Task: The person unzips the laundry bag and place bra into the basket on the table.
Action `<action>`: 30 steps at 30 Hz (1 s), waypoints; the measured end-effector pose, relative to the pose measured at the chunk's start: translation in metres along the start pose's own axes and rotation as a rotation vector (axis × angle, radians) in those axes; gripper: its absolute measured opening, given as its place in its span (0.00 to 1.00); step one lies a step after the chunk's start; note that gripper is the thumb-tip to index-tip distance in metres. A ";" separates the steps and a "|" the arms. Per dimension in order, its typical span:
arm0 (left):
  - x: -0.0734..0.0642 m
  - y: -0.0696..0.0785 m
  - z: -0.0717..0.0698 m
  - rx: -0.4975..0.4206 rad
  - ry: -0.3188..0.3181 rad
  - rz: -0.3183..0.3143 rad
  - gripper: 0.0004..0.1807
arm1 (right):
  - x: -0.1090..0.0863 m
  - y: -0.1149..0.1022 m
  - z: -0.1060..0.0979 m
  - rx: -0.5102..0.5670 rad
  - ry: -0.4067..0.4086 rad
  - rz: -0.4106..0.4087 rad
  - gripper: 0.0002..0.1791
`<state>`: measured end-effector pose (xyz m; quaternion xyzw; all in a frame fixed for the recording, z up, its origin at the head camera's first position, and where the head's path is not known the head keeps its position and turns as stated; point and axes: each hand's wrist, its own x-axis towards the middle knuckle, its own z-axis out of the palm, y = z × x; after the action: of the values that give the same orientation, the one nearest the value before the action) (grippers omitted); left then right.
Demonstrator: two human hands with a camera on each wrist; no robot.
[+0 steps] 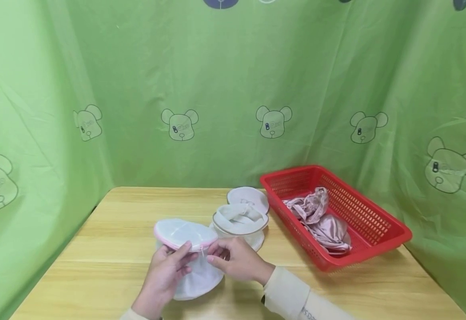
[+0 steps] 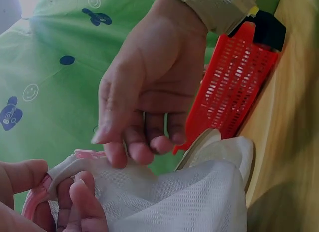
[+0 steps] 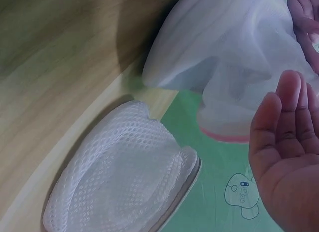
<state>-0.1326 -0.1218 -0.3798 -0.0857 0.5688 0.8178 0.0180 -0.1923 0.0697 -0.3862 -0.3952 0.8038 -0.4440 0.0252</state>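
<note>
A white mesh laundry bag (image 1: 201, 278) with a pink zipper round its top stands upright near the front of the table. My left hand (image 1: 162, 273) grips its rim, thumb on top and fingers beneath, as the left wrist view shows. Beside the zipper pull (image 2: 89, 153), my right hand (image 1: 238, 260) has its fingers loosely bent, the fingertips close over the rim. No part of the bag shows between its thumb and fingers in the left wrist view. Behind it is a second white mesh bag (image 3: 119, 167) with a beige rim.
Another round white mesh piece (image 1: 248, 198) lies farther back. A red plastic basket (image 1: 376, 253) stands at the right with crumpled pinkish satin cloth items (image 1: 328, 231) in it. A green printed curtain (image 1: 217, 155) surrounds the wooden table (image 1: 109, 249).
</note>
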 end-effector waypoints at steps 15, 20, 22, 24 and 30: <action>-0.003 -0.005 0.007 0.039 -0.016 0.000 0.30 | -0.001 -0.003 -0.001 -0.017 -0.009 -0.015 0.06; -0.003 -0.006 0.006 0.039 -0.007 0.000 0.30 | -0.001 -0.002 -0.001 -0.024 -0.016 -0.020 0.08; -0.003 -0.006 0.006 0.040 -0.009 0.004 0.30 | -0.001 -0.002 -0.001 -0.029 -0.015 -0.026 0.09; -0.003 -0.006 0.006 0.036 -0.007 0.001 0.29 | -0.001 -0.001 -0.002 -0.039 -0.010 -0.040 0.10; -0.003 -0.008 0.004 0.029 -0.013 0.001 0.26 | -0.001 0.001 -0.002 -0.082 -0.003 -0.102 0.09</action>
<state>-0.1288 -0.1153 -0.3852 -0.0800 0.5804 0.8101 0.0225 -0.1925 0.0723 -0.3859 -0.4370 0.8001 -0.4108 -0.0123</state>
